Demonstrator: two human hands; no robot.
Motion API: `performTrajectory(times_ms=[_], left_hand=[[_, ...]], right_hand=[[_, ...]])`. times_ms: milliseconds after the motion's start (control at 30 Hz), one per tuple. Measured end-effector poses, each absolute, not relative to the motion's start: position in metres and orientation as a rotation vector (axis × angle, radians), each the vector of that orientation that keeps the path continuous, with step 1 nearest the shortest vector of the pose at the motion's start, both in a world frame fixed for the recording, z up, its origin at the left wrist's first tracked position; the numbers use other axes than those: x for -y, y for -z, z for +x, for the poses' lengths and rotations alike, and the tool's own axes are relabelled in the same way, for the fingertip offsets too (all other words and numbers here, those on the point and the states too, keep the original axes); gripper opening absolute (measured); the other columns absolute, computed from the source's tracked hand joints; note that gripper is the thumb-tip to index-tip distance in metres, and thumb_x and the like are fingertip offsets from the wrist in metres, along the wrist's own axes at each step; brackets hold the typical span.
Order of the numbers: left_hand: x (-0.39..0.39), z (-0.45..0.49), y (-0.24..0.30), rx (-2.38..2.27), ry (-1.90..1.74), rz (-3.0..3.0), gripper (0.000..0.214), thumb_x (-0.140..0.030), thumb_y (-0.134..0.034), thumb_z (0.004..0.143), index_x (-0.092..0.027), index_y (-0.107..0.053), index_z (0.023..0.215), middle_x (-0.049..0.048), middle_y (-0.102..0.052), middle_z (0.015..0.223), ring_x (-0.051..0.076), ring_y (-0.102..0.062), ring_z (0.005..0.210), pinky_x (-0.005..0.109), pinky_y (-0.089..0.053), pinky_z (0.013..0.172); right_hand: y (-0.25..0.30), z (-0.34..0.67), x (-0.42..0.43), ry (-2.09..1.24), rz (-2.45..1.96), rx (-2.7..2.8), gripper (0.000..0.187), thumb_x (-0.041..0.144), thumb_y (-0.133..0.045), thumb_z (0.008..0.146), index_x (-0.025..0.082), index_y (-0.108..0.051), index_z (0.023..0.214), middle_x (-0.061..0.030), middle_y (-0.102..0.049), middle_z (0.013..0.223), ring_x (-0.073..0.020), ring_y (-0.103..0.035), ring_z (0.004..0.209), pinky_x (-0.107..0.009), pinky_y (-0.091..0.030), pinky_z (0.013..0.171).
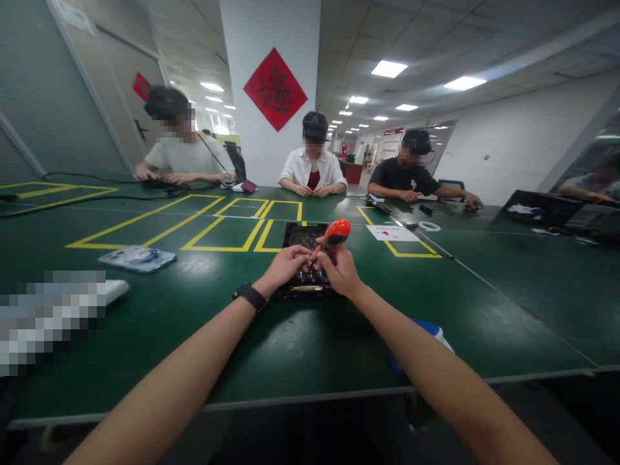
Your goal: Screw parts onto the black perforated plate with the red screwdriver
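Note:
My right hand is closed around a screwdriver with an orange-red handle, held tilted with the handle up and to the right. My left hand, with a black watch on its wrist, pinches at the lower end of the screwdriver, where the tip is hidden between the fingers. Both hands hover over a black tray of small bits or parts that lies on the green table.
A clear-wrapped flat item and a white object lie at the left. A blue and white thing sits under my right forearm. Yellow tape boxes mark the table. Three people sit across the table, with a paper sheet and tape roll near them.

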State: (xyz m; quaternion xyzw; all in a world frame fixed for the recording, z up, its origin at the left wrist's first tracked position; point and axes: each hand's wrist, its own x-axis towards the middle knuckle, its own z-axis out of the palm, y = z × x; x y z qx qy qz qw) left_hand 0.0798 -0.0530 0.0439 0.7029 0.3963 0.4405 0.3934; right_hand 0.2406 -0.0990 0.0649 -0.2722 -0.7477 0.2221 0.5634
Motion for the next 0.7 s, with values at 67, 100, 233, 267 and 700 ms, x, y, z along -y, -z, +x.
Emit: performTrajectory(times_ms=[67, 100, 233, 267, 700], left_hand=[[0.0531, 0.0795, -0.044, -1.004, -1.111, 1.78, 0.021, -0.024, -0.051, 0.07, -0.013, -0.06, 0.085, 0.0024, -0.064, 0.069, 0.011, -0.058, 0.055, 0.023, -0.046, 0.057], [0.0532, 0.0794, -0.044, -0.995, -1.111, 1.777, 0.02, -0.024, -0.051, 0.07, -0.013, -0.06, 0.085, 0.0023, -0.065, 0.069, 0.011, -0.058, 0.055, 0.023, -0.046, 0.057], [0.054, 0.0796, -0.0446, -0.954, -1.12, 1.785, 0.019, -0.023, -0.049, 0.071, -0.014, -0.06, 0.083, 0.0017, -0.064, 0.071, 0.01, -0.057, 0.054, 0.023, -0.045, 0.057], [0.0542, 0.0798, -0.0449, -0.954, -1.118, 1.789, 0.018, -0.023, -0.049, 0.071, -0.014, -0.06, 0.082, 0.0016, -0.064, 0.071, 0.01, -0.057, 0.054, 0.023, -0.045, 0.057], [0.056, 0.0798, -0.0468, -0.992, -1.098, 1.833, 0.025, -0.027, -0.046, 0.076, -0.012, -0.062, 0.089, 0.0041, -0.065, 0.075, 0.011, -0.057, 0.059, 0.025, -0.045, 0.062]], right_hand=[[-0.0636, 0.2398, 0.0977, -0.541, -0.634, 1.718, 0.03, 0.035, -0.051, 0.081, 0.021, -0.048, 0.108, 0.0009, -0.059, 0.071, -0.0117, -0.056, 0.058, -0.028, -0.047, 0.065], [-0.0632, 0.2392, 0.0971, -0.555, -0.628, 1.7, 0.03, 0.035, -0.051, 0.081, 0.021, -0.048, 0.107, 0.0014, -0.059, 0.069, -0.0112, -0.055, 0.057, -0.027, -0.047, 0.064], [-0.0626, 0.2368, 0.0944, -0.606, -0.609, 1.627, 0.028, 0.036, -0.048, 0.082, 0.022, -0.046, 0.107, 0.0018, -0.059, 0.072, -0.0086, -0.054, 0.053, -0.023, -0.046, 0.057], [-0.0627, 0.2363, 0.0937, -0.618, -0.606, 1.61, 0.028, 0.037, -0.047, 0.083, 0.022, -0.045, 0.107, 0.002, -0.059, 0.072, -0.008, -0.053, 0.052, -0.022, -0.046, 0.055], [-0.0639, 0.2366, 0.0916, -0.591, -0.657, 1.393, 0.025, 0.039, -0.043, 0.085, 0.022, -0.043, 0.103, 0.0051, -0.054, 0.066, -0.0048, -0.045, 0.042, -0.018, -0.037, 0.044]])
